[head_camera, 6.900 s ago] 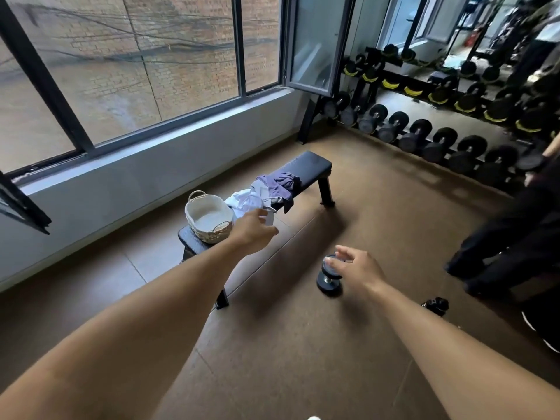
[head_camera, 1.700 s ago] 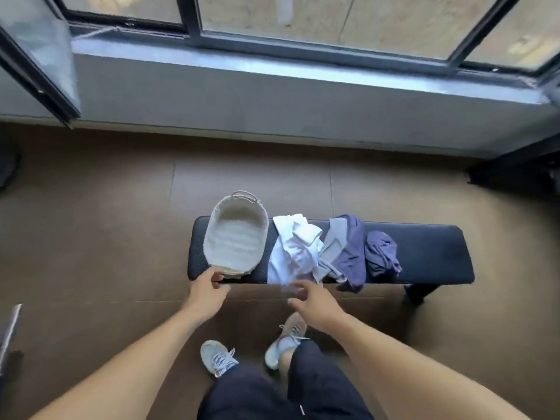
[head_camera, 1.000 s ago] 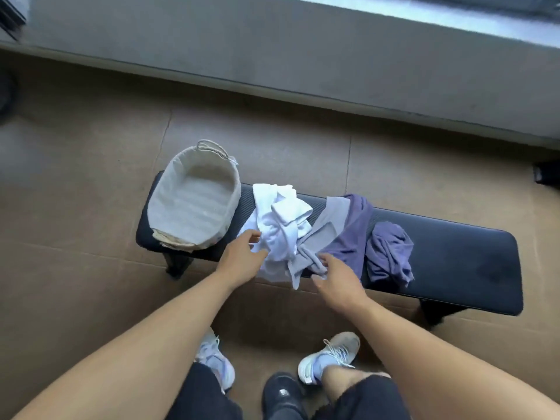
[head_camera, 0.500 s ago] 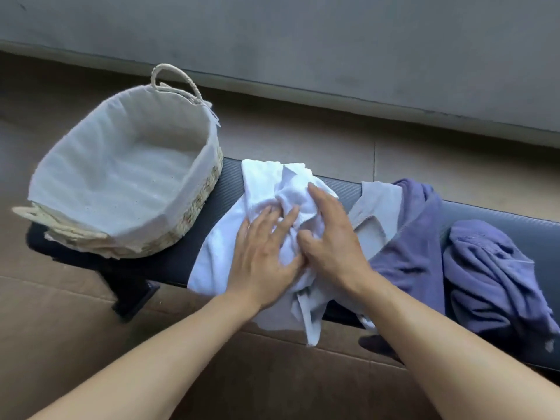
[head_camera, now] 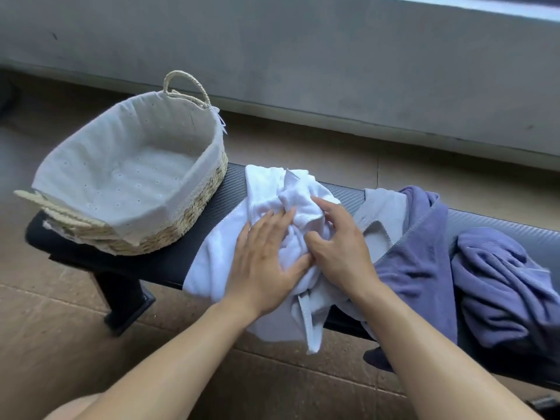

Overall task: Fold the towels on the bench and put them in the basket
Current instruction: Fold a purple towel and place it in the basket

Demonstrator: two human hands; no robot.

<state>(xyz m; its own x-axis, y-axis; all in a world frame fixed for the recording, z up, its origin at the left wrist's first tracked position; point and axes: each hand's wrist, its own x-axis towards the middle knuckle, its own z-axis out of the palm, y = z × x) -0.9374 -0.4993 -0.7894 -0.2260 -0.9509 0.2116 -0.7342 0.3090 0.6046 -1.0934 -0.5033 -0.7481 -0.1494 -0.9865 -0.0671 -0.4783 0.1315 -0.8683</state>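
A crumpled white towel (head_camera: 266, 189) lies on the black bench (head_camera: 188, 253) and hangs over its near edge. My left hand (head_camera: 263, 262) rests flat on it with straight fingers. My right hand (head_camera: 339, 244) is beside it, with its fingers curled into the white folds. A grey towel (head_camera: 385, 207) and a purple towel (head_camera: 424, 256) lie just right of the white one. A second purple towel (head_camera: 500, 283) is bunched further right. The woven basket (head_camera: 194, 207) with a pale cloth lining stands empty on the bench's left end.
A grey wall (head_camera: 303, 56) runs behind the bench below a window sill. Brown floor tiles (head_camera: 60, 344) surround the bench. A bench leg (head_camera: 121, 298) stands under the left end.
I have come close to the bench and both hands have settled on the white towel. In the last half second they shifted little; my right hand's fingers dug further into the folds.
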